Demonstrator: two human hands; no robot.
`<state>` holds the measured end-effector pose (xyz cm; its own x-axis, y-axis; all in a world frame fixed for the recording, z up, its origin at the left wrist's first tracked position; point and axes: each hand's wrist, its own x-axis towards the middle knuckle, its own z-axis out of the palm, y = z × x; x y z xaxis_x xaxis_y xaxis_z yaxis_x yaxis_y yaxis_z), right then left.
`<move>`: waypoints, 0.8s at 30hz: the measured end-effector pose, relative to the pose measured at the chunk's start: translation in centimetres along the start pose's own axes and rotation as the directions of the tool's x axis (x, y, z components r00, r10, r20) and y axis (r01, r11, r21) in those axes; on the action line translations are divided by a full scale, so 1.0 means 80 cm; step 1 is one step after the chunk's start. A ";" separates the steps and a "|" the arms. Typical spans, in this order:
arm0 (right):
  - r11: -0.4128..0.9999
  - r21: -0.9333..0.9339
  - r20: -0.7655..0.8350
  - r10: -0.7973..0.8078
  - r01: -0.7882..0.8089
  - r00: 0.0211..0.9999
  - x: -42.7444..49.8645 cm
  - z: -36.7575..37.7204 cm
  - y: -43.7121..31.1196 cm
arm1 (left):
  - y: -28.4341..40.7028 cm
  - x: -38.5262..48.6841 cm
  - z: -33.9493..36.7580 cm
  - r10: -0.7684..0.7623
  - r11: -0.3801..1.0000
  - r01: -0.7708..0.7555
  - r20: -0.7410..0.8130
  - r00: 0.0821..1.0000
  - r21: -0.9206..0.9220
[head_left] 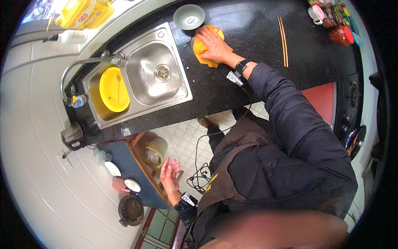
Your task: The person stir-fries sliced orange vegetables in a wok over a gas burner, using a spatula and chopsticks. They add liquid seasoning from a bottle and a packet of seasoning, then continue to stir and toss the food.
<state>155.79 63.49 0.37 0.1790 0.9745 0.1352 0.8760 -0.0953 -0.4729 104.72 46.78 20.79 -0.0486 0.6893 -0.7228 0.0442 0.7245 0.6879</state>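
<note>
My right hand (213, 45) presses down on an orange cloth (200, 49) that lies bunched on the black countertop (214, 87). Just beyond the fingertips stands a grey-green bowl (189, 17) with something whitish in its bottom. A pair of wooden chopsticks (283, 42) lies on the counter to the right. My left hand (170, 174) hangs below the counter's front edge, fingers apart and slightly curled, holding nothing. Left of the cloth is a two-basin steel sink (146, 59). Its left basin holds a yellow basin or dish (114, 90).
A curved faucet (67, 74) reaches over the sink. An electric kettle (73, 135) stands at the counter's left end. Jars (340, 35) crowd the far right, near the stove (351, 102). Below are a bin (152, 152), a blue-topped cabinet (124, 168) and a loose cable (196, 155).
</note>
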 end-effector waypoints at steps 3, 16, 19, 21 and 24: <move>0.996 0.068 0.022 -0.062 0.060 0.998 0.013 0.018 -0.032 | -0.006 -0.003 -0.008 -0.016 1.000 0.016 -0.019 1.000 -0.019; 0.910 0.220 0.360 -0.410 0.351 0.838 -0.129 0.004 -0.128 | 0.014 0.020 0.015 0.024 0.999 -0.027 0.071 0.997 0.046; 0.842 0.326 0.424 -0.536 0.430 0.730 -0.171 -0.023 -0.127 | 0.021 0.020 0.021 0.063 0.995 -0.069 0.089 0.994 0.069; 0.829 0.388 0.534 -0.558 0.402 0.635 -0.186 -0.042 -0.118 | 0.021 0.017 0.020 0.074 0.993 -0.082 0.091 0.993 0.085; 0.792 0.384 0.592 -0.605 0.474 0.532 -0.201 -0.069 -0.102 | 0.014 0.009 0.008 0.102 0.992 -0.109 0.101 0.990 0.069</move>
<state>148.22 47.45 6.82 -0.7002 0.6964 -0.1574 0.6069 0.4645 -0.6450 105.38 48.05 20.99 0.0575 0.7559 -0.6521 0.1180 0.6435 0.7563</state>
